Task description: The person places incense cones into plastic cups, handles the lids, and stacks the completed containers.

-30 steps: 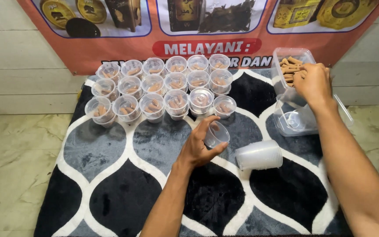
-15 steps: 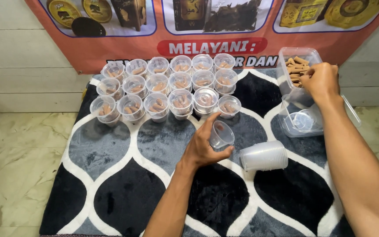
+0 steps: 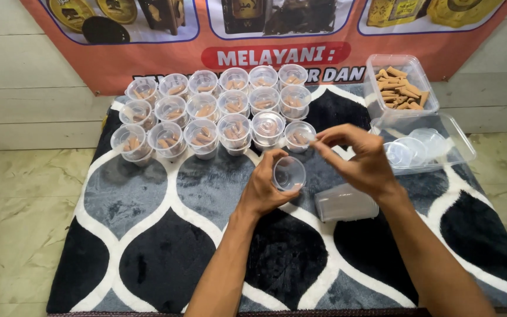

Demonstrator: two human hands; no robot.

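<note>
The left hand holds a small clear plastic cup with its fingers curled round the side, and the cup is tipped so its open mouth faces up toward the camera. The cup looks empty. It hangs in the air above the middle of the rug. The right hand is just beside the cup, on its right, with the thumb and first finger pressed together near the cup's rim. I cannot tell what is between those fingertips.

Under the right hand a stack of clear cups lies on its side on the rug, close to the wrist. Behind the hands stand rows of filled cups, each with little brown sticks inside. The front row is very near the held cup. One cup in that row has a clear lid on top.

At the right back is a clear box of brown sticks, and in front of it a clear tray of round lids. The tray sits at the rug's right edge.

The front half of the rug is bare, so there is open room near the person. The pale tile floor lies to the left.
</note>
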